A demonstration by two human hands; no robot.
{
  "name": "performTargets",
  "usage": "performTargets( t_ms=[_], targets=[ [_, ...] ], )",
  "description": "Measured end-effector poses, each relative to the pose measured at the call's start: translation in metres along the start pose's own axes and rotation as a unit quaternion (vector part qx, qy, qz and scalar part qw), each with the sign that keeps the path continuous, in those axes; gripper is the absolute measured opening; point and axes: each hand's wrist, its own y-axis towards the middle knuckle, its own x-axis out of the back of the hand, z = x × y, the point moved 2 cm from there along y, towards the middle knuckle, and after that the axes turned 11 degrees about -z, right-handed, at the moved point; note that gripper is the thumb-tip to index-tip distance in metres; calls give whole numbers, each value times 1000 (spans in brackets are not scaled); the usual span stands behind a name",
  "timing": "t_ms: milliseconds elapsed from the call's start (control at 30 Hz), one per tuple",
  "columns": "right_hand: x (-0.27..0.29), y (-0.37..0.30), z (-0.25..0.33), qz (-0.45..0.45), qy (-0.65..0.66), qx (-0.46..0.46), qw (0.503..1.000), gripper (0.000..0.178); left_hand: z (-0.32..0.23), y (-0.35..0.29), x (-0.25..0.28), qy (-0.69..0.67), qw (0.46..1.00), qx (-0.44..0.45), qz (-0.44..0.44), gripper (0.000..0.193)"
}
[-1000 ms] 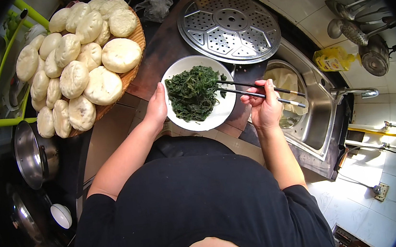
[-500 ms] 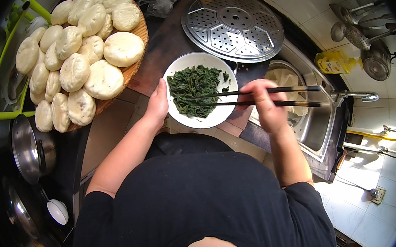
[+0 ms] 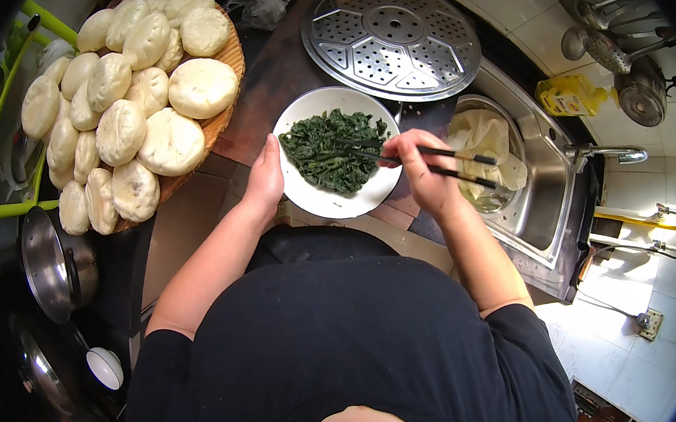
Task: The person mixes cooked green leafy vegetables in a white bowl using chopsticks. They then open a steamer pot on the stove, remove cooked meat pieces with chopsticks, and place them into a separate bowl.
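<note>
A white bowl [image 3: 337, 205] is in front of me, holding dark green cooked leafy greens [image 3: 330, 150]. My left hand [image 3: 263, 175] grips the bowl's left side, thumb up along the rim. Above the bowl's right rim, my right hand [image 3: 425, 173] is closed round a pair of black chopsticks [image 3: 466, 175]. Their tips are in the greens, and their lighter-banded rear ends stick out to the right. The greens hide the very ends of the tips.
Upper left, a woven tray [image 3: 230, 80] is heaped with pale round buns [image 3: 172, 142]. Beyond the bowl lies a perforated metal steamer plate [image 3: 394, 40]. At right is a sink [image 3: 542, 210] with a basin holding pale cloth [image 3: 485, 136]. A steel pot [image 3: 46, 266] stands at left.
My right hand and the chopsticks have moved left, closer to the bowl, with the tips now deeper in the greens. The greens are spread further right. My left hand still holds the bowl.
</note>
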Motion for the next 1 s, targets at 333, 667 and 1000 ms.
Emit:
performTargets(
  t_ms=[333, 667, 1000],
  targets=[
    [5, 18, 8, 143, -147, 238, 949, 5, -4, -3, -2, -18, 1000, 7, 4, 53],
    [-14, 11, 10, 66, -69, 185, 978, 10, -2, -4, -2, -24, 1000, -11, -5, 57],
    [10, 14, 6, 9, -84, 118, 989, 12, -7, -6, -2, -28, 999, -10, 15, 55]
  ],
)
